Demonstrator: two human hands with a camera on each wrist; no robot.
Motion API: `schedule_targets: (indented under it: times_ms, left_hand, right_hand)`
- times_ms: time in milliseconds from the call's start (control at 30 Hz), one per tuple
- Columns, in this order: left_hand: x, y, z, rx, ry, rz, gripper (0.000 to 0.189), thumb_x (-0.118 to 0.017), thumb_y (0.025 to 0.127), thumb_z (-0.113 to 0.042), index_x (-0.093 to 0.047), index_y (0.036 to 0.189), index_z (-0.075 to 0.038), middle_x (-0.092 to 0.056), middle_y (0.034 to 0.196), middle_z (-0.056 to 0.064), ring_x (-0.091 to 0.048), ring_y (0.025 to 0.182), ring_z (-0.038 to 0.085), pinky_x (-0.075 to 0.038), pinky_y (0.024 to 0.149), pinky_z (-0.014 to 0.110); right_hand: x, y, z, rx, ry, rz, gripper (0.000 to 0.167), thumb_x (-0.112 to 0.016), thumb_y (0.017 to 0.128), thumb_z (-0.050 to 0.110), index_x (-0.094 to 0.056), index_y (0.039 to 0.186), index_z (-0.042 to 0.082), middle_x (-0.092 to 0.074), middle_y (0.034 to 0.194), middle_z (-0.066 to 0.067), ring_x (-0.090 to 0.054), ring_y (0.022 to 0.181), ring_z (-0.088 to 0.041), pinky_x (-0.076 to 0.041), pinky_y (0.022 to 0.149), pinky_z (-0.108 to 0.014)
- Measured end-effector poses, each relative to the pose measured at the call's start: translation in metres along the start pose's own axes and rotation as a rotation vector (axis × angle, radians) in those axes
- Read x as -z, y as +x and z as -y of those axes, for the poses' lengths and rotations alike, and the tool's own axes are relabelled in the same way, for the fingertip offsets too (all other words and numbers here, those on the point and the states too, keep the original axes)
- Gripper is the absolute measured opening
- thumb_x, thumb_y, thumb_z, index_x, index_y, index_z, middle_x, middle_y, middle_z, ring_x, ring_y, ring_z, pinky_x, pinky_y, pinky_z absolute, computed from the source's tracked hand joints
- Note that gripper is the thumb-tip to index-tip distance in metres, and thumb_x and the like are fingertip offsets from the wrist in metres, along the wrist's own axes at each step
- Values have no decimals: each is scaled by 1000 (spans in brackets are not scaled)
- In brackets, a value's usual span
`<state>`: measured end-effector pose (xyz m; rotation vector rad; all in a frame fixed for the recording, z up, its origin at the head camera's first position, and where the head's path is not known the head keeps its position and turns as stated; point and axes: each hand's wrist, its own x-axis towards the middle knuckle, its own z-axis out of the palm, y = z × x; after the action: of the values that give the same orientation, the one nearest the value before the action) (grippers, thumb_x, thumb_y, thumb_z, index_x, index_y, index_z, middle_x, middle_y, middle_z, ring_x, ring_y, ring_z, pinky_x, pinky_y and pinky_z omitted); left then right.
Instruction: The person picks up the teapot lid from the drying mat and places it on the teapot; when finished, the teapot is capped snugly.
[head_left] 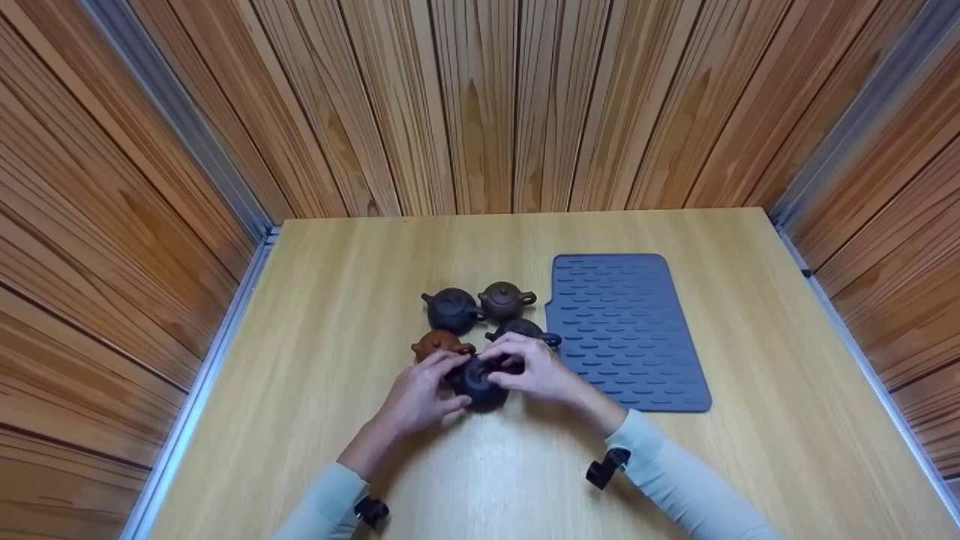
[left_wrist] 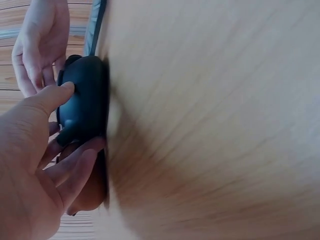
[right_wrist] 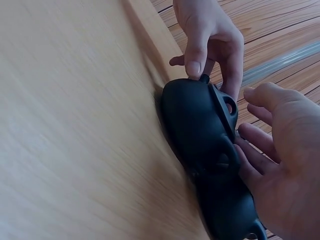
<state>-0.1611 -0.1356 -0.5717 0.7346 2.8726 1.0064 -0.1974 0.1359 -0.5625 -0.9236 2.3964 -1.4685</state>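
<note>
A black teapot (head_left: 480,386) sits on the table between both hands. My left hand (head_left: 421,397) holds it from the left, thumb on its near side and fingers around the spout side, also seen in the left wrist view on the teapot (left_wrist: 85,100). On its right, my right hand (head_left: 536,367) arches over the lid and handle, thumb and fingers apart; in the right wrist view its fingers (right_wrist: 257,145) are beside the handle. Just behind are an orange-brown teapot (head_left: 435,343) and a dark teapot (head_left: 517,326), partly hidden by the hands.
Farther back stand another black teapot (head_left: 451,311) and a dark brown teapot (head_left: 504,301). A grey ridged mat (head_left: 622,330) lies to the right on the wooden table (head_left: 330,300). Wood-panelled walls (head_left: 480,112) border the back and sides.
</note>
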Motion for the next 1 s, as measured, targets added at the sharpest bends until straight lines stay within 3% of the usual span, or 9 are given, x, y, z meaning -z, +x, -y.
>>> schedule_targets:
  times_ms: [167,367,467,533,633,767,867,1000]
  left_hand:
    - [14,5,-2,40,-53,105,61,-87,100,-30,-68,155,-15,-70,157,19,-71,138,43,-58,113,64]
    - [30,13,2,37,-109,190,57,-84,103,-31,-69,155,-16,-72,157,11,-69,143,37,-55,119,62]
    - [38,15,5,23,-186,215,55,-83,104,-30,-69,155,-14,-74,154,9,-68,147,37,-51,124,63]
    - [44,15,8,18,-266,231,56,-83,104,-28,-68,155,-12,-75,152,11,-72,140,37,-55,121,59]
    - [52,15,13,2,-358,236,57,-82,105,-27,-66,156,-8,-76,149,16,-79,126,36,-64,105,48]
    - [65,12,21,9,-417,224,56,-79,107,-25,-65,157,-5,-75,149,20,-80,119,36,-63,90,30]
    - [74,8,27,35,-439,201,56,-79,107,-24,-64,158,-4,-74,151,22,-79,122,38,-62,95,28]
    - [84,1,38,80,-446,170,57,-79,107,-23,-63,158,-4,-68,157,24,-77,129,43,-64,105,37]
  right_hand:
    - [15,-5,0,65,12,23,37,-83,102,14,-77,138,3,-78,140,-20,-72,131,-41,-64,111,-51]
    - [37,-11,1,113,12,66,42,-82,102,7,-74,141,-2,-74,148,-23,-70,137,-45,-63,112,-52]
    - [49,-16,2,110,-3,75,43,-83,101,7,-74,142,0,-72,152,-23,-69,142,-43,-60,117,-45]
    - [58,-20,2,102,-3,74,43,-83,101,7,-75,142,0,-71,155,-23,-69,144,-37,-60,116,-45]
    - [70,-26,1,88,21,68,43,-82,100,5,-74,142,-3,-68,157,-25,-68,145,-22,-62,113,-54]
    - [88,-36,-3,66,28,47,44,-79,102,4,-72,144,-3,-67,158,-26,-61,145,0,-61,113,-60]
    - [102,-45,-8,52,14,28,45,-77,104,6,-71,147,-2,-66,159,-25,-58,146,7,-59,117,-55]
    - [117,-57,-18,41,8,-1,47,-74,104,2,-68,150,-1,-64,160,-28,-57,147,8,-58,119,-41]
